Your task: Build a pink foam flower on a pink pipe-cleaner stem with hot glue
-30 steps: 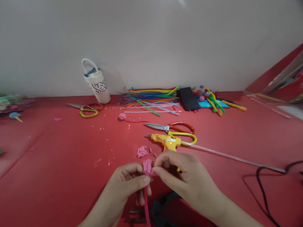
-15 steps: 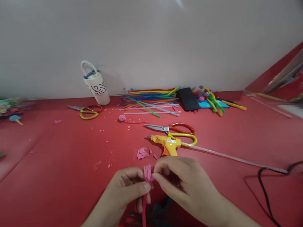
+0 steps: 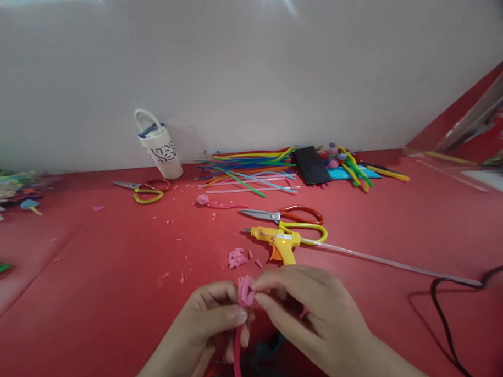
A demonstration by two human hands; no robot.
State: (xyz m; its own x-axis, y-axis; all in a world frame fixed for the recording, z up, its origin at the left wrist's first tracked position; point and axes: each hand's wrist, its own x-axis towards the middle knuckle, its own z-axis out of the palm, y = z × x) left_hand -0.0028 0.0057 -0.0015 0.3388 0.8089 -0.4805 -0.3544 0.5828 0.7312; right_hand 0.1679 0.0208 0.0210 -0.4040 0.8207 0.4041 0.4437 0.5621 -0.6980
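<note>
Pink flower (image 3: 245,291) on a red stem (image 3: 238,359), held upright in the left hand (image 3: 211,319).
Left thumb and fingers pinch the flower's base; right hand (image 3: 313,314) has thumb and forefinger close together at its right edge, though whether they grip a petal cannot be told. Pink scraps (image 3: 237,258) lie just beyond on the red table (image 3: 107,293), then a yellow glue gun (image 3: 279,237) and scissors (image 3: 275,215). Compared with one second earlier, the right hand covers less of the gun's handle; the scraps remain in place.
</note>
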